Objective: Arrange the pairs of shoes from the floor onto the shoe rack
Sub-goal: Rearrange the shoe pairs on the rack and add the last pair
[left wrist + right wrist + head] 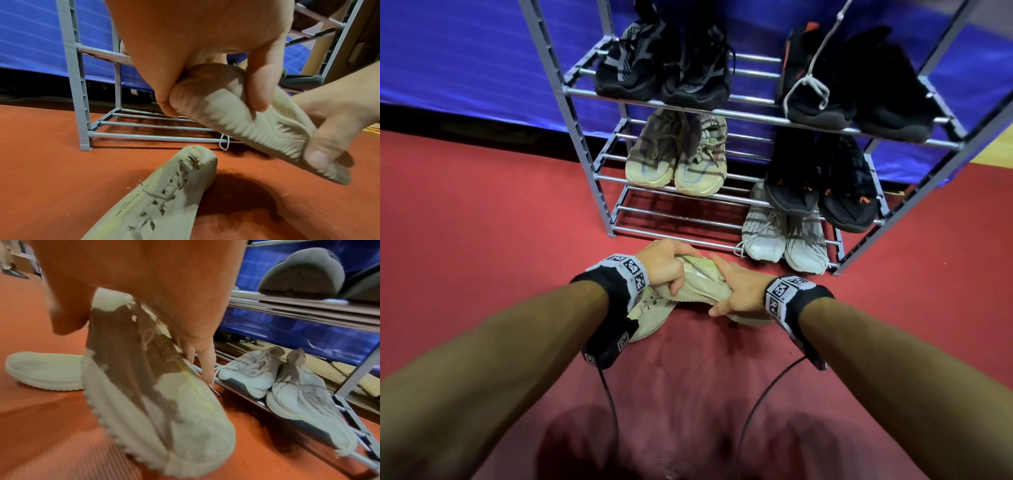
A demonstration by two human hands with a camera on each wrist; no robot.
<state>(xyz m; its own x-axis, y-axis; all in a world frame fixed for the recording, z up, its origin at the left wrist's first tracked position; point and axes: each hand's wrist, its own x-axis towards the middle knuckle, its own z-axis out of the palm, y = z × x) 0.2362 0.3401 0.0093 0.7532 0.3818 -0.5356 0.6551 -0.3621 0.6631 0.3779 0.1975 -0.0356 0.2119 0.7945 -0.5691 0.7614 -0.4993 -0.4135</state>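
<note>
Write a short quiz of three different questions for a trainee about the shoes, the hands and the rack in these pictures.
1. True or false: both hands grip the same pale green shoe.
2. Where is the other pale green shoe? A) on the red floor B) on the top shelf C) in the right hand
3. Fill in: on the bottom shelf of the shoe rack, the white pair stands on its ____ side, seen from the head view.

Key
1. True: the left hand holds one end, the right hand the other.
2. A
3. right
</note>
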